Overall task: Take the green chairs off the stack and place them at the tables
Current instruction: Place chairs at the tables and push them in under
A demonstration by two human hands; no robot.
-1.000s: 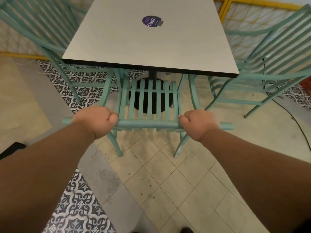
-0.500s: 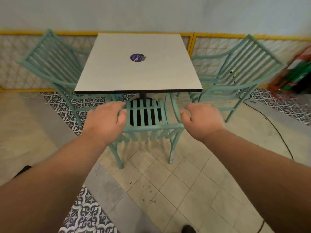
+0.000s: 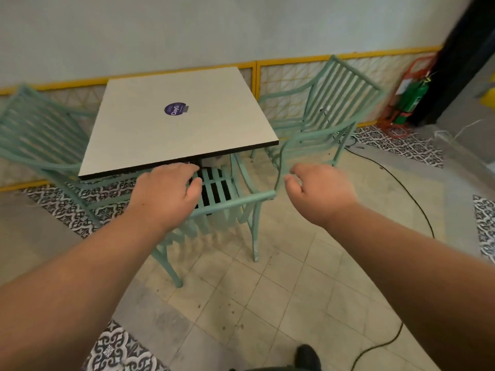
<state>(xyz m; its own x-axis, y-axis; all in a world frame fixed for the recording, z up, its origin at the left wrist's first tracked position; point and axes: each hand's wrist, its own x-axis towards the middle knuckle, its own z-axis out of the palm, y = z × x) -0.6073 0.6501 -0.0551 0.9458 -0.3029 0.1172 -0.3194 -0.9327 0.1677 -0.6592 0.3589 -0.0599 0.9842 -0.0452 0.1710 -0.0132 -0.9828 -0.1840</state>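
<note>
Pale tiled floor [image 3: 267,290] lies under a square table [image 3: 174,135] by the wall [image 3: 214,30]. Seen from the head camera, the green chair [image 3: 241,200] stands at the table's near edge, seat pushed under it. 1 second ago both hands clenched its back rail; now the left hand [image 3: 166,194] and right hand [image 3: 317,195] are released, fingers loosely bent, holding nothing. I judge this chair placed.

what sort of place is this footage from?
Probably a café or small restaurant dining area: a square table with a round sticker, matching green slatted chairs round it, a likely fire extinguisher by the wall.
</note>
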